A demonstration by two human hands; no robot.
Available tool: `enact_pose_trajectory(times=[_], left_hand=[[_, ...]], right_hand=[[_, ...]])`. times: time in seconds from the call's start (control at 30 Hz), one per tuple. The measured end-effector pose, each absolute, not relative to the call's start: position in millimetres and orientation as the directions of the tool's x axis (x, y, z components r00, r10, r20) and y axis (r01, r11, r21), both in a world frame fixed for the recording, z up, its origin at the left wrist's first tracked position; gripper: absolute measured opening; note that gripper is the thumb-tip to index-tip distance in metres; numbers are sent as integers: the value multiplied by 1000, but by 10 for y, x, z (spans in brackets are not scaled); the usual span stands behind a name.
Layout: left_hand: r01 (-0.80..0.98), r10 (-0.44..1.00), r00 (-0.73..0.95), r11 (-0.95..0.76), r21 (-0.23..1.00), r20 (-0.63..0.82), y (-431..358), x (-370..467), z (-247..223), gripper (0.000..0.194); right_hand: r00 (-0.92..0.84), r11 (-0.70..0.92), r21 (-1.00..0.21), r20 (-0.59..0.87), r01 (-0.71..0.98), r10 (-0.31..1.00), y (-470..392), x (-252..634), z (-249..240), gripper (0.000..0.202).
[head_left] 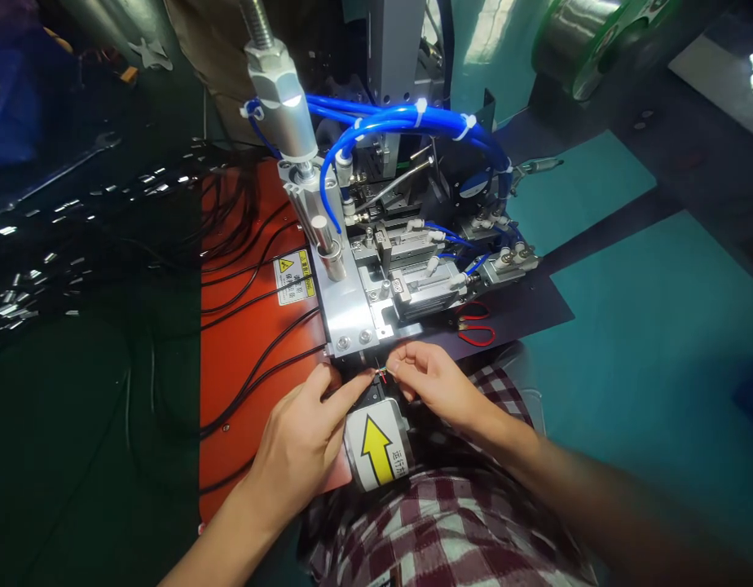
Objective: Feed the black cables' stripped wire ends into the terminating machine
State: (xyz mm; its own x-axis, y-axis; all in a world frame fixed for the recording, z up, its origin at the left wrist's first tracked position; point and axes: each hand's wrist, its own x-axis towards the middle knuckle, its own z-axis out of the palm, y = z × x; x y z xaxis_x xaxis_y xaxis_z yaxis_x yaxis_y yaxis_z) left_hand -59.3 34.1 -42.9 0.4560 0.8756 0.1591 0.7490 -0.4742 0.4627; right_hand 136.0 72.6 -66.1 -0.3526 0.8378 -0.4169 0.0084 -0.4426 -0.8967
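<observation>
In the head view, my right hand (422, 375) is closed in a pinch on a few thin coloured wires (382, 372), with red and green showing. They lie at the front of a metal pneumatic machine (345, 302). From the other side, the index finger of my left hand (306, 424) stretches out, its tip touching or nearly touching the wires. The left thumb is apart from that finger, near the machine's front edge, and the remaining fingers are hidden below. Just under the fingertips is a white label with a yellow arrow (377, 448). The wire ends are too small to make out.
Blue air hoses (413, 116) arch over the machine. Black cables (260, 367) cross the orange-red base plate (230, 399) at left. Red-handled pliers or cutters (477, 334) lie right of the machine. A wire spool (590, 41) stands back right, and a wrench (64, 171) lies far left.
</observation>
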Motion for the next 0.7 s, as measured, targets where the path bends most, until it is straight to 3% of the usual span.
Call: enact_pose_trajectory(times=[0.7], left_hand=[[743,875,450,-477,469,176,342,-571,-426,35]], right_hand=[[-334,-404,-915,-384,11,861,693,1344,-677,29]])
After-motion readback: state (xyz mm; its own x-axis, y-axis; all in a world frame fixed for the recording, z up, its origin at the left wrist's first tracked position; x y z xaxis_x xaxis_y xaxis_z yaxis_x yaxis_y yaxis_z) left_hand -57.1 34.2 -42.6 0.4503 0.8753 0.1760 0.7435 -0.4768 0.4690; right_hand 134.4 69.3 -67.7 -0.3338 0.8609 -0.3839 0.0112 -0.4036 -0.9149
